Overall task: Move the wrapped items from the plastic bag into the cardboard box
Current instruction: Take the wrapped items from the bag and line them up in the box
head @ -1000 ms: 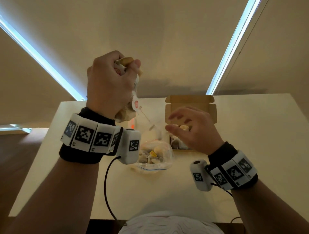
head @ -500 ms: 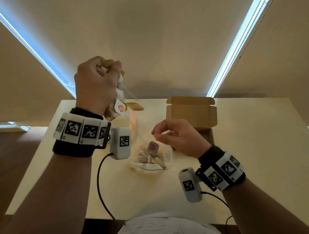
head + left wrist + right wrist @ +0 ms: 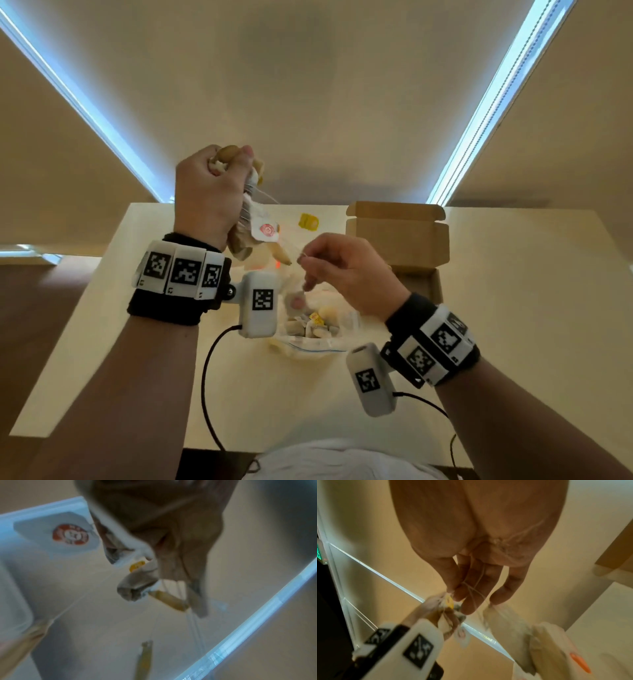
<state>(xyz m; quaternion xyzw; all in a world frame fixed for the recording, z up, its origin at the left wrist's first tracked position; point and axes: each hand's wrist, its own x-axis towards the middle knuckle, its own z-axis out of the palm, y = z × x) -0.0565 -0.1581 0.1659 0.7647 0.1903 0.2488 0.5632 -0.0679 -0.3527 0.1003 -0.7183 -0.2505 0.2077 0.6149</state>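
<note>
My left hand (image 3: 233, 161) is raised above the table and grips a bunch of wrapped tea bags (image 3: 245, 236). A white tag with a red logo (image 3: 265, 229) and a yellow tag (image 3: 308, 221) dangle from the bunch on threads. My right hand (image 3: 305, 263) is just right of the bunch and pinches thin strings (image 3: 476, 591) between thumb and fingers. A tea bag (image 3: 503, 622) hangs below those fingers. The clear plastic bag (image 3: 318, 339) lies on the table under both hands with several tea bags inside. The open cardboard box (image 3: 397, 233) stands behind the right hand.
The pale table (image 3: 513, 308) stretches right of the box and toward me. Black cables (image 3: 205, 377) run from the wrist cameras to the table's near edge. A beige blind with bright light strips fills the background.
My right hand left the box, dipped to the plastic bag, then rose toward the left hand pinching strings. The left hand stayed raised with its bunch.
</note>
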